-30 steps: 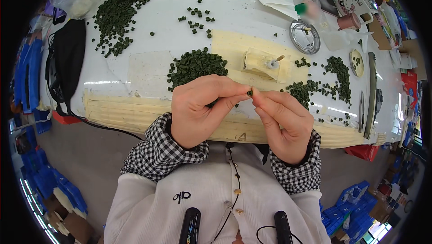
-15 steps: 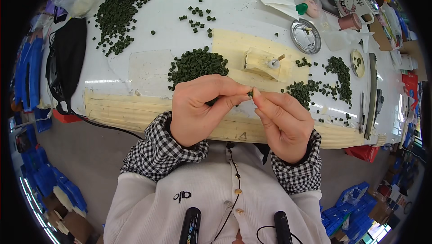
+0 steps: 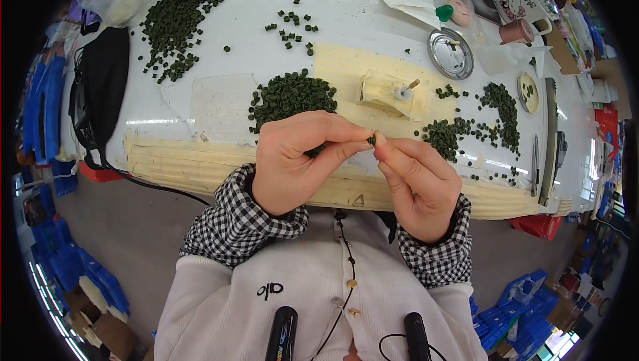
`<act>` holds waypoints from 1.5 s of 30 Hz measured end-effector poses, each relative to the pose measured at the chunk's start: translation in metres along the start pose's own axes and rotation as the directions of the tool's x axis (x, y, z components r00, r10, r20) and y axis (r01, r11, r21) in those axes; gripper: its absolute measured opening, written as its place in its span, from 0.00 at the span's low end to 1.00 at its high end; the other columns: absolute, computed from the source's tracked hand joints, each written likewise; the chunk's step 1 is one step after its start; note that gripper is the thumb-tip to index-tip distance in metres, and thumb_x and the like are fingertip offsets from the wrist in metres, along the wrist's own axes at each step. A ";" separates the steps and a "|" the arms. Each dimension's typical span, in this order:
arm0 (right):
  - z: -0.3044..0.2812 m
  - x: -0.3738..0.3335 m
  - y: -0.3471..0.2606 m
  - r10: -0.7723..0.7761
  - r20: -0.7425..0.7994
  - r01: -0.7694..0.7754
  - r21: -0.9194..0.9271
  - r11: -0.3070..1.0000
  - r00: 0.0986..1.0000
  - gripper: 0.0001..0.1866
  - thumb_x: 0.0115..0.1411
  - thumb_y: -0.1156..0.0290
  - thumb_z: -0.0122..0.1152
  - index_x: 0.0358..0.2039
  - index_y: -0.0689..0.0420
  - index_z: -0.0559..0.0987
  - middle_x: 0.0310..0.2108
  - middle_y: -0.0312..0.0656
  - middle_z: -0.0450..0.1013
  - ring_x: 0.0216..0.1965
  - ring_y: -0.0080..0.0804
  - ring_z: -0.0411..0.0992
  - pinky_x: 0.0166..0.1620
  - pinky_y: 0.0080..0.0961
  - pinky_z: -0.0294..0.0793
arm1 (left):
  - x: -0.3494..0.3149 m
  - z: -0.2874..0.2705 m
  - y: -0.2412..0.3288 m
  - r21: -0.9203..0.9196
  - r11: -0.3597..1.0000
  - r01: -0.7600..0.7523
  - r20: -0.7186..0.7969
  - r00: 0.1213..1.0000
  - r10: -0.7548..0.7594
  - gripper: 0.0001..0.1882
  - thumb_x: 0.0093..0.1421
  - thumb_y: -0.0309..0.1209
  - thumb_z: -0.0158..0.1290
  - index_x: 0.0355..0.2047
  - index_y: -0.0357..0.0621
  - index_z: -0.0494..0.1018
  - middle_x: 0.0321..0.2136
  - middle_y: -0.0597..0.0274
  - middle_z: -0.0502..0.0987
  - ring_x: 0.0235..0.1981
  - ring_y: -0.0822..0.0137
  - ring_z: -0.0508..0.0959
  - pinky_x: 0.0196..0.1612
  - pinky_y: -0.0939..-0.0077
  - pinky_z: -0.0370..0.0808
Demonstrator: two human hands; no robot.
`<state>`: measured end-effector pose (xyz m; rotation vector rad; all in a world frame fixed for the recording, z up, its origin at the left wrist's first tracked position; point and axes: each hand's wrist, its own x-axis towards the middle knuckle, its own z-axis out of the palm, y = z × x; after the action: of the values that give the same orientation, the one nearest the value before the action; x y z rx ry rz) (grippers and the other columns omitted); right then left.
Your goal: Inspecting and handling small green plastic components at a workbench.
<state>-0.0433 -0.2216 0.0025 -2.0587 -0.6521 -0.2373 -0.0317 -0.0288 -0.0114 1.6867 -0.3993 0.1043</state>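
Item: one green bead, which I see pinched between left hand and right hand fingertips. Big pile untouched; I judge most work remains.

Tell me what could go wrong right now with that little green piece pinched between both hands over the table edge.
1. The small green piece is held only by the fingertips of the left hand and right hand; a slip could drop it into the lap or onto the floor.
2. The heap of green pieces lies just beyond the left hand; a nudge might scatter it.
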 end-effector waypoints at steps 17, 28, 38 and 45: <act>-0.019 -0.017 0.003 0.159 -0.133 -0.179 -0.158 0.971 0.978 0.11 0.47 0.83 0.66 0.33 0.61 0.81 0.29 0.43 0.74 0.30 0.37 0.71 0.33 0.27 0.70 | -0.001 0.005 0.004 0.102 0.993 -0.064 0.048 0.997 0.059 0.10 0.51 0.14 0.59 0.35 0.34 0.77 0.29 0.55 0.79 0.30 0.68 0.78 0.34 0.79 0.73; 0.002 -0.010 -0.008 0.055 -0.141 -0.048 0.052 0.997 0.989 0.19 0.47 0.85 0.65 0.42 0.62 0.80 0.32 0.43 0.75 0.31 0.35 0.71 0.34 0.25 0.71 | -0.004 0.004 -0.002 -0.144 0.988 0.054 0.033 0.998 -0.050 0.09 0.53 0.17 0.58 0.37 0.36 0.79 0.33 0.57 0.80 0.34 0.70 0.80 0.38 0.80 0.76; 0.004 -0.011 -0.007 0.057 -0.148 -0.045 0.083 0.996 0.987 0.18 0.48 0.85 0.64 0.43 0.62 0.81 0.31 0.43 0.75 0.30 0.35 0.71 0.34 0.25 0.70 | -0.005 0.003 -0.002 -0.216 0.970 0.107 0.057 0.994 -0.097 0.09 0.55 0.17 0.58 0.38 0.35 0.79 0.34 0.56 0.80 0.35 0.71 0.79 0.40 0.80 0.76; 0.004 -0.010 -0.007 0.045 -0.128 -0.037 0.066 0.997 0.991 0.18 0.48 0.85 0.64 0.43 0.62 0.80 0.31 0.43 0.75 0.30 0.35 0.71 0.34 0.25 0.71 | -0.005 0.003 -0.003 -0.243 0.963 0.114 0.059 0.993 -0.103 0.09 0.55 0.18 0.57 0.38 0.35 0.78 0.34 0.56 0.80 0.35 0.71 0.80 0.40 0.80 0.76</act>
<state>-0.0556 -0.2192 0.0017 -1.9754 -0.5305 -0.3199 -0.0357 -0.0307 -0.0162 1.4635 -0.3382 -0.0631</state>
